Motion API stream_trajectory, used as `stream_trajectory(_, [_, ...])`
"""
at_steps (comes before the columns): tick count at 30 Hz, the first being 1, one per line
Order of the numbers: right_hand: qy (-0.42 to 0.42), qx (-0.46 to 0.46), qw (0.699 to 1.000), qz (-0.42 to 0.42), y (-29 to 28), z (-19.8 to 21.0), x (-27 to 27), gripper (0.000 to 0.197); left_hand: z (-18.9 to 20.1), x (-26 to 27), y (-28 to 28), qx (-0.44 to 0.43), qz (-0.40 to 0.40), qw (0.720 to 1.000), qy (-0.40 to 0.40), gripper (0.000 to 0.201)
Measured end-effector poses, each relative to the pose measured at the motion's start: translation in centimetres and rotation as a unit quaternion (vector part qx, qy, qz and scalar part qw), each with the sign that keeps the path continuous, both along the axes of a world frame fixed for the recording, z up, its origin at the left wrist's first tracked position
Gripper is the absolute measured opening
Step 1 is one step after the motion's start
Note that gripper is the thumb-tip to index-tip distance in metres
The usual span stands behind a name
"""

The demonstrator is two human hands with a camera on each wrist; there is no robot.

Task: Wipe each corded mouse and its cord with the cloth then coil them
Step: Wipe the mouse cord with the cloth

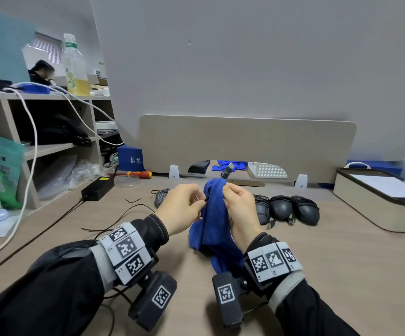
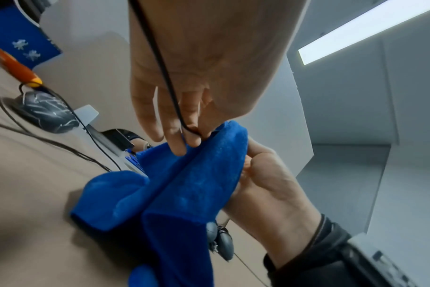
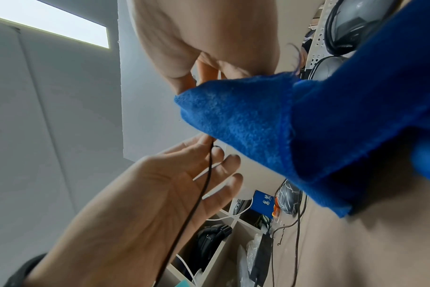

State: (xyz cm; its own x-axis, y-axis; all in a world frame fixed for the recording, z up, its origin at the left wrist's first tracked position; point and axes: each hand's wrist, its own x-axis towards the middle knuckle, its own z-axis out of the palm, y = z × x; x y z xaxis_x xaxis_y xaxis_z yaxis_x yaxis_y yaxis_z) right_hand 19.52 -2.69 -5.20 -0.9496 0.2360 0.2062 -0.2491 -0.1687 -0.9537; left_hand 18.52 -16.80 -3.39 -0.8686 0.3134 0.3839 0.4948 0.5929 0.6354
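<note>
Left hand [image 1: 184, 208]: raised over the desk [image 1: 317, 263], thumb and fingertips pinching the thin black cord [image 2: 165, 77] where it enters the cloth; the other fingers loosely curled. The cord runs across the palm toward the wrist.

Right hand [image 1: 239, 209]: raised just beside the left, fingers curled around the blue cloth [image 1: 214, 221], bunching its upper part about the cord. The rest of the cloth hangs down between the wrists; whether it touches the desk cannot be told.

USB plug [image 1: 228, 169]: sticks up just beyond the top of the cloth, above the right hand.

Patterned mouse [image 1: 162, 196]: on the desk beyond the left hand, cord loose around it.

Three dark mice [image 1: 286, 208]: in a row on the desk to the right of the hands, each wound with its cord, close together.

Screwdriver [image 1: 139, 174]: red and yellow, lying near the divider [image 1: 245, 141].

Black adapter [image 1: 97, 187]: on the desk at left, near the shelf [image 1: 51, 146].

Bottle [image 1: 74, 66]: on top of the shelf.

Beige tray [image 1: 376, 204]: at the desk's right edge.
</note>
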Motion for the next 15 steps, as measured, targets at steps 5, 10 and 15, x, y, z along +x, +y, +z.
stream_trajectory(5, [0.008, -0.025, 1.0, 0.011, 0.0, -0.2, -0.2, 0.023, -0.7, -0.7, -0.6, -0.095, 0.02, 0.989, 0.109, 0.013])
stream_trajectory(10, [0.003, 0.06, 0.998, -0.009, 0.1, -0.7, -0.3, 0.032, -0.6, -1.6, -0.6, -0.226, 0.091, 0.956, 0.165, 0.018])
stream_trajectory(15, [-0.006, 0.089, 0.996, -0.021, 0.1, -0.7, -0.6, 0.03, 0.3, -2.2, 0.9, 0.078, 0.059, 0.995, -0.011, 0.023])
